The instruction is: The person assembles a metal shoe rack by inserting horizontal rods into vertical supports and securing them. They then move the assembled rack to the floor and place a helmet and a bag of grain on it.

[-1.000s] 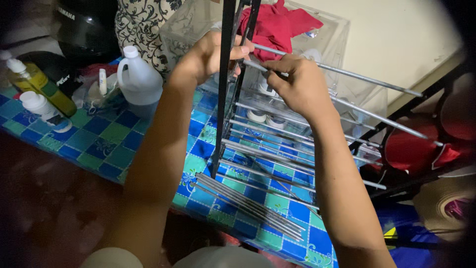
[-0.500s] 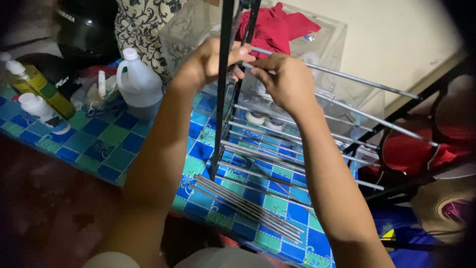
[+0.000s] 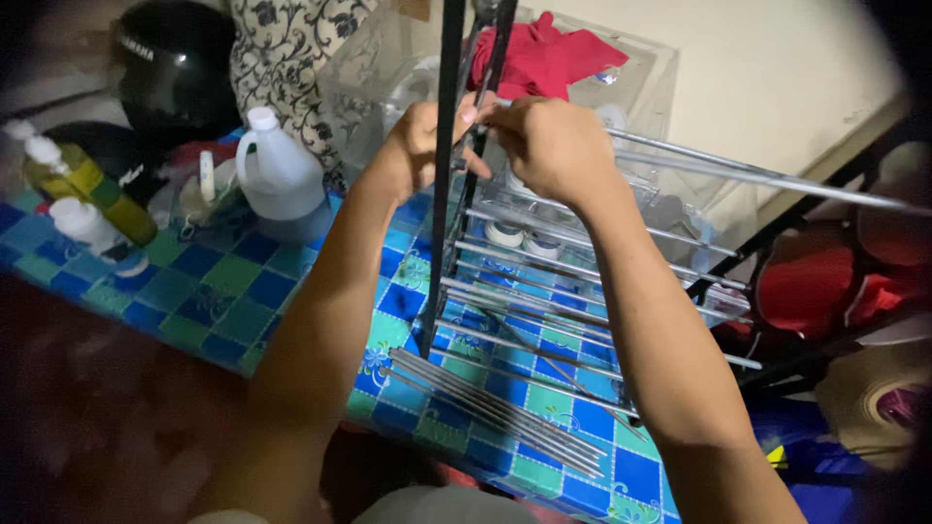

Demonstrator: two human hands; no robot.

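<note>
My left hand (image 3: 419,144) grips the black upright bar (image 3: 442,223) of a metal rack that stands over the blue and green checked mat (image 3: 243,291). My right hand (image 3: 553,146) pinches the end of a silver rod (image 3: 767,177) against that upright, fingertips touching the left hand's. Several more silver rods run across the rack (image 3: 582,272) below my hands. A bundle of loose silver rods (image 3: 495,408) lies on the mat near its front edge.
A white plastic jug (image 3: 280,175), a yellow-green bottle (image 3: 83,184) and a small white bottle (image 3: 85,225) stand on the mat at left. A black helmet (image 3: 170,68) sits behind. A clear box with red cloth (image 3: 544,53) is behind the rack. Red items (image 3: 825,286) lie right.
Both hands have drawn closer together at the upright bar; my right hand has shifted left along the rod until its fingertips meet the left hand.
</note>
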